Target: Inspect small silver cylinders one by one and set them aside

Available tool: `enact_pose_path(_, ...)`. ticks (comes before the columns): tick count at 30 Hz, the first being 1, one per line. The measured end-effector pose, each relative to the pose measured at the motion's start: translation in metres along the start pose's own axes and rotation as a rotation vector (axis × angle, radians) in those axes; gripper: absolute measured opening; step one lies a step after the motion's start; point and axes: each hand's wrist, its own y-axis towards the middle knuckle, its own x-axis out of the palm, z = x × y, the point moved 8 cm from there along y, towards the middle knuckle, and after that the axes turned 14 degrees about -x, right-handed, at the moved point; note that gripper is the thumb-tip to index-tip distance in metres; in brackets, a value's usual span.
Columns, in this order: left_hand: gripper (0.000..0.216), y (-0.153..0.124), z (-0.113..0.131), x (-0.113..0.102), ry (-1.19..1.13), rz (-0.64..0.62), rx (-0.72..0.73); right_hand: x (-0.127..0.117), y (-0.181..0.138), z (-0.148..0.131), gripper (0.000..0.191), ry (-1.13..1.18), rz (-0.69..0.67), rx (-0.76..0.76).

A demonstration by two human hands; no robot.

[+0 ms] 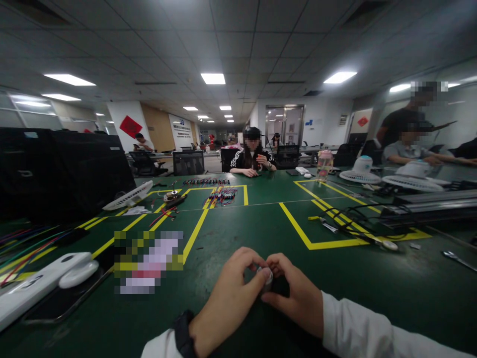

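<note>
Close in front of me, just above the green table (238,233), a small silver-grey cylinder (267,283) sits between my two hands. My left hand (234,288) is closed on it, its thumb across the top and its index finger curled behind. From the other side my right hand (296,293) closes in on the same cylinder, its index fingertip at the upper edge and its thumb low on the near side. Fingers cover much of the cylinder, so its exact kind does not show. A black band (184,334) circles my left wrist.
Wired parts (223,195) lie inside yellow tape marks ahead. A phone (63,298) and a white device (33,286) are at left. Cables (354,223), metal rails (428,204) and white fans (359,170) are at right. A person (253,156) sits opposite.
</note>
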Motion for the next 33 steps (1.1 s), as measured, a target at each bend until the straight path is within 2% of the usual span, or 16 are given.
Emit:
enact_pose_path(3, 0.013, 0.002, -0.001, -0.012, 0.004, 0.051, -0.006, -0.003, -0.002, -0.005, 0.036, -0.021, -0.016, 0.016)
enact_pose_path(6, 0.019, -0.002, -0.018, -0.019, 0.043, 0.056, -0.035, -0.007, -0.005, -0.007, 0.035, -0.048, -0.026, 0.044)
enact_pose_path(11, 0.013, -0.009, -0.049, -0.004, 0.166, -0.031, -0.072, -0.008, -0.007, -0.008, 0.036, -0.081, 0.007, 0.033)
enact_pose_path(15, 0.026, -0.010, -0.052, 0.001, 0.184, -0.069, -0.071, -0.011, -0.007, -0.005, 0.033, -0.099, 0.046, 0.019)
enact_pose_path(17, 0.033, -0.013, -0.052, -0.007, 0.142, -0.067, -0.077, -0.026, -0.011, -0.001, 0.037, -0.140, 0.116, -0.001)
enact_pose_path(20, 0.030, -0.020, -0.065, -0.032, 0.005, -0.031, -0.173, -0.068, -0.029, 0.015, 0.047, -0.306, 0.228, 0.004)
enact_pose_path(23, 0.026, -0.034, -0.097, -0.064, -0.107, 0.022, -0.347, -0.127, -0.061, 0.037, 0.051, -0.568, 0.286, 0.079)
enact_pose_path(26, 0.027, -0.051, -0.125, -0.096, -0.134, 0.073, -0.437, -0.198, -0.108, 0.057, 0.059, -0.762, 0.400, 0.210)
enact_pose_path(29, 0.029, -0.066, -0.149, -0.119, -0.132, 0.128, -0.507, -0.261, -0.166, 0.081, 0.056, -0.883, 0.455, 0.413)
enact_pose_path(31, 0.030, -0.073, -0.161, -0.130, -0.164, 0.187, -0.549, -0.293, -0.199, 0.096, 0.053, -0.955, 0.443, 0.497)
enact_pose_path(33, 0.031, -0.077, -0.168, -0.135, -0.210, 0.236, -0.574, -0.315, -0.220, 0.105, 0.054, -1.010, 0.433, 0.514)
